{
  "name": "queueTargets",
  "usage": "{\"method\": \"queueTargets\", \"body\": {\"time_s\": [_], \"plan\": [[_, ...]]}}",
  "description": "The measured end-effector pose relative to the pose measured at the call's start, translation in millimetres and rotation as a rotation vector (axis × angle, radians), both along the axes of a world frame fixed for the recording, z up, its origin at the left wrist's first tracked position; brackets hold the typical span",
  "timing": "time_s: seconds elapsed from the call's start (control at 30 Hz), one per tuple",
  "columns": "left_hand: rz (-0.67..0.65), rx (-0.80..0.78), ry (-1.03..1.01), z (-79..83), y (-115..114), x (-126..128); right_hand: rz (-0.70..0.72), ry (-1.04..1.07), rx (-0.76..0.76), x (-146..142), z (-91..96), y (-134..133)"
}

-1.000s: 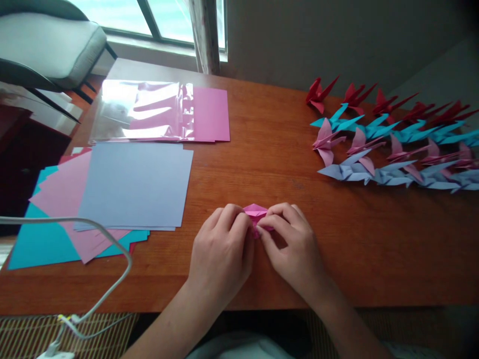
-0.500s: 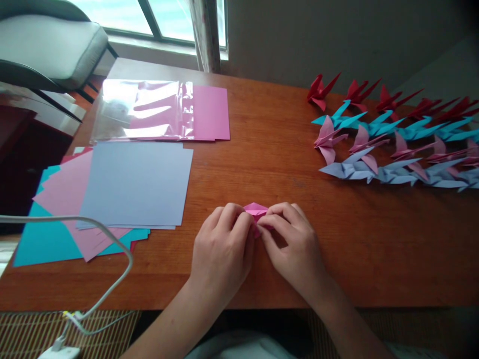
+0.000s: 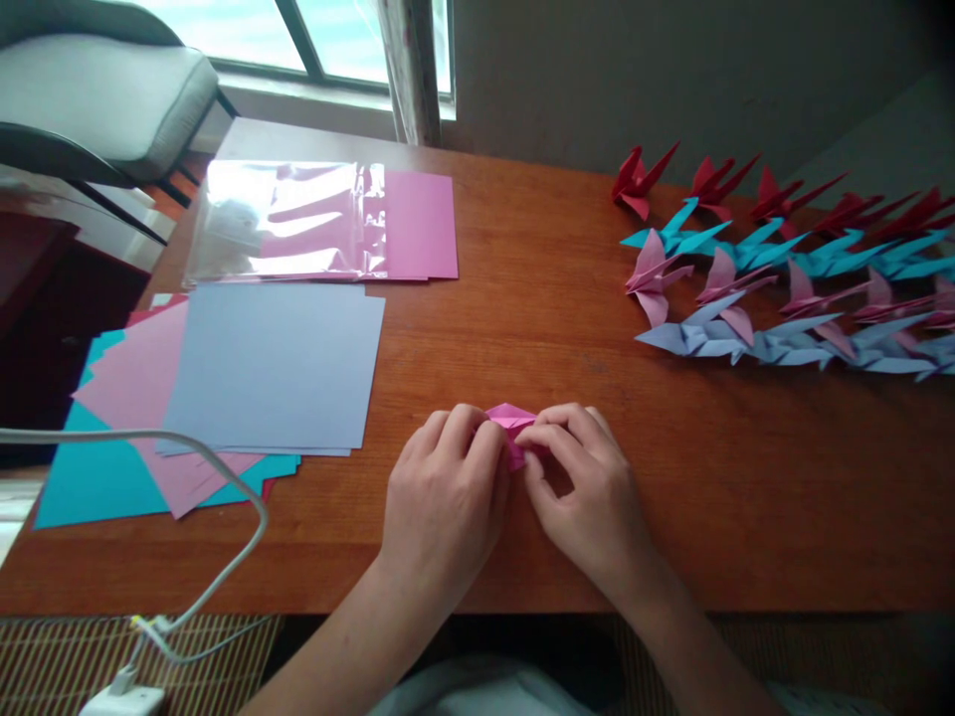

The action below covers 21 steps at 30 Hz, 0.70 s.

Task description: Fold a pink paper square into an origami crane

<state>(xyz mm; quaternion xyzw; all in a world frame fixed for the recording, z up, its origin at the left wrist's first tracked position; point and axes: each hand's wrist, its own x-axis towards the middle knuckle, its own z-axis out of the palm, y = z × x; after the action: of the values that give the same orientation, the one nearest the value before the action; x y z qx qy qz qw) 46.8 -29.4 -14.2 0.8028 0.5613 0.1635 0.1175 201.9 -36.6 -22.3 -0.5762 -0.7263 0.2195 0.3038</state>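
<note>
A small folded piece of bright pink origami paper (image 3: 511, 422) is held between my two hands, just above or on the wooden table (image 3: 514, 338). My left hand (image 3: 450, 487) pinches its left side, fingers curled over and hiding that edge. On the other side, my right hand (image 3: 589, 487) grips the paper between thumb and fingertips. Only the paper's pointed top and a strip of its middle show; the rest lies hidden under my fingers.
Rows of folded paper cranes, red (image 3: 636, 184), turquoise (image 3: 675, 234), pink (image 3: 652, 278) and pale blue (image 3: 701, 333), line the right. At left lie pale blue sheets (image 3: 276, 368), pink and turquoise sheets (image 3: 96, 482), and a clear packet (image 3: 298, 219) over magenta paper (image 3: 422, 224). A white cable (image 3: 254, 527) crosses the left corner.
My right thumb and fingertips have shifted slightly right, so a bit more of the pink paper shows between my hands. My left hand has barely moved.
</note>
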Motion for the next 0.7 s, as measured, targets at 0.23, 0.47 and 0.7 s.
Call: {"method": "queueTargets", "body": {"time_s": [0.23, 0.47, 0.7], "plan": [[-0.027, -0.025, -0.028, -0.5, 0.2, -3.7, -0.023, -0.015, 0.026, 3.4, -5.5, -2.1], [-0.067, -0.012, -0.066, -2.5, -0.6, -9.8, -0.031, -0.022, 0.029, 2.6, -5.6, -1.6], [-0.093, 0.042, -0.149, -4.5, -4.7, -18.1, -0.016, -0.016, 0.031, 4.0, -5.2, -1.6]]}}
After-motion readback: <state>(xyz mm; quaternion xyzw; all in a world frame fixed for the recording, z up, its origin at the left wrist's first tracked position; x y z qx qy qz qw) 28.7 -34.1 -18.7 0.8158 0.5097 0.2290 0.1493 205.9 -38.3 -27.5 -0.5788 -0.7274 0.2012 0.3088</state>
